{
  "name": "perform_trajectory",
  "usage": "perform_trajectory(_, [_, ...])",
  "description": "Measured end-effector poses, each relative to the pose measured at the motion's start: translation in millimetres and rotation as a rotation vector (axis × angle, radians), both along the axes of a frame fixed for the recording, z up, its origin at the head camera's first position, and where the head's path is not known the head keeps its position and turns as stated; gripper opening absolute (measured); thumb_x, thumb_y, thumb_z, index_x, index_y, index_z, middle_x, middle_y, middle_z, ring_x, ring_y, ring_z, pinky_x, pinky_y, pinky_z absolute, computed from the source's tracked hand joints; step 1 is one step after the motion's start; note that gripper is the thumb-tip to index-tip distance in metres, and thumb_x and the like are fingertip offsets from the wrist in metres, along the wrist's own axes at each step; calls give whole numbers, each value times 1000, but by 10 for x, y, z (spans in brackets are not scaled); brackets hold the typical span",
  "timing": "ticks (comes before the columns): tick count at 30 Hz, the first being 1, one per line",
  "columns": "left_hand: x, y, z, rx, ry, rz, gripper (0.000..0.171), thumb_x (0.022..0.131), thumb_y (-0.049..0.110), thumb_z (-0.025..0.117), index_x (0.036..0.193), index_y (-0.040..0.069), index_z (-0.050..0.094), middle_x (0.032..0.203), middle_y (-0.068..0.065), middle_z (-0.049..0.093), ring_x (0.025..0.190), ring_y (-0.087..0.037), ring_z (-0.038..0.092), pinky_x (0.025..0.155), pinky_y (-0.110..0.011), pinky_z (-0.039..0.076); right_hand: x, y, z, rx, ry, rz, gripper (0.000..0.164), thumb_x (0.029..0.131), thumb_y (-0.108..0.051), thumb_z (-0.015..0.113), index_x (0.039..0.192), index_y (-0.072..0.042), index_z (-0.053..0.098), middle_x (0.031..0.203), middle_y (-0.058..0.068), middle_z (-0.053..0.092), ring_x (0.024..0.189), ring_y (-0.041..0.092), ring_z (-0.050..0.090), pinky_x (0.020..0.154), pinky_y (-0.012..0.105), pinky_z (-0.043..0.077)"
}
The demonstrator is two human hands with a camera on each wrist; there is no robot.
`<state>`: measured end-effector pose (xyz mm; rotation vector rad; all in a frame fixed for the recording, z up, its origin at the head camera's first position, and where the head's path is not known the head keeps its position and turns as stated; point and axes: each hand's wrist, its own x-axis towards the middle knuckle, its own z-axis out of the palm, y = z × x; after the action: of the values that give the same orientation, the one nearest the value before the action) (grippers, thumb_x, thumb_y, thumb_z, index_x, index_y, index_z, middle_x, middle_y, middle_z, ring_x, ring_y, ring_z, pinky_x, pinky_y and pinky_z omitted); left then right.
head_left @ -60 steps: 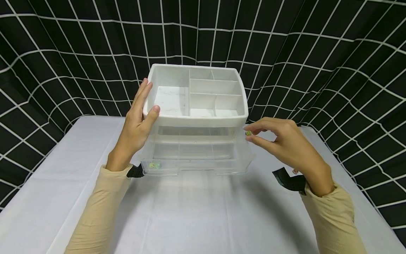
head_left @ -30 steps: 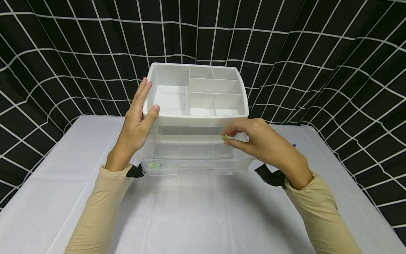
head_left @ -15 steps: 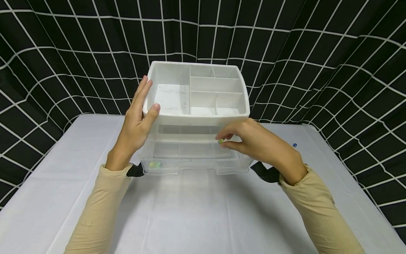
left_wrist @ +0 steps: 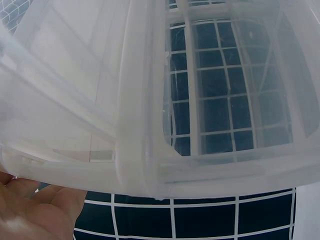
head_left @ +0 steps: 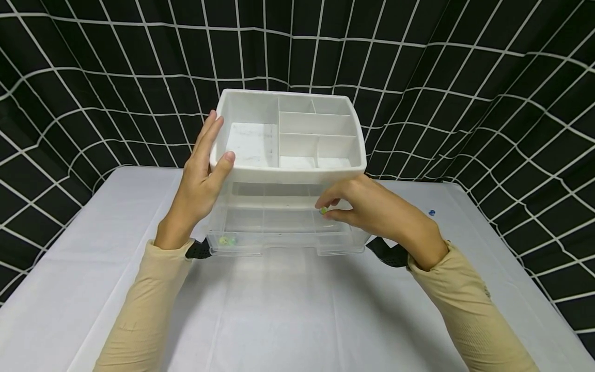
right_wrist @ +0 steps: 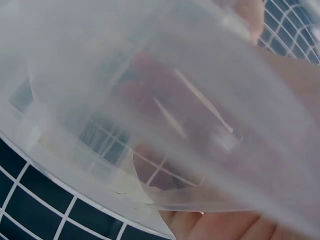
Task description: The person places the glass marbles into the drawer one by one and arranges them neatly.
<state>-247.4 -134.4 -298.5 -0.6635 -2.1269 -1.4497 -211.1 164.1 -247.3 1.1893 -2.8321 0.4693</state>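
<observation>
Fingers (head_left: 331, 198) of right hand (head_left: 381, 212) pinch green bead (head_left: 323, 210) over open drawer (head_left: 283, 227).

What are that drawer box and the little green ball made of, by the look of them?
The drawer box looks like plastic: an opaque white, matt top tray, and clear drawers below through which the grid backdrop shows. The green ball, pinched in the right hand, seems glossy and slightly translucent, perhaps glass or plastic; it is too small to tell. The left hand grips the tray's rim.
</observation>
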Motion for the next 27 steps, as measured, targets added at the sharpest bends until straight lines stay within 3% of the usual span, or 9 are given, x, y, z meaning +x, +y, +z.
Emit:
perform_trajectory(8, [1, 3, 1, 1, -1, 4, 59, 101, 12, 49, 157, 11, 29, 166, 6, 16, 153, -7, 14, 123, -43, 22, 0, 7, -7, -15, -5, -5, 18, 81, -3, 79, 98, -8, 78, 96, 1, 76, 91, 16, 70, 80, 34, 58])
perform_trajectory(15, [5, 11, 1, 5, -4, 0, 59, 101, 12, 49, 157, 10, 29, 166, 7, 16, 153, -7, 14, 124, -41, 21, 11, 51, -25, -60, 48, 6, 17, 82, -4, 79, 98, -8, 77, 96, 1, 76, 88, 14, 69, 77, 31, 56])
perform_trajectory(27, [-6, 8, -4, 13, 8, -5, 58, 101, 11, 48, 156, 9, 29, 166, 6, 16, 153, -7, 14, 124, -41, 21, 37, 154, -57, -218, 98, 17, 20, 84, -2, 76, 103, -9, 76, 99, 2, 77, 92, 13, 71, 78, 28, 57])
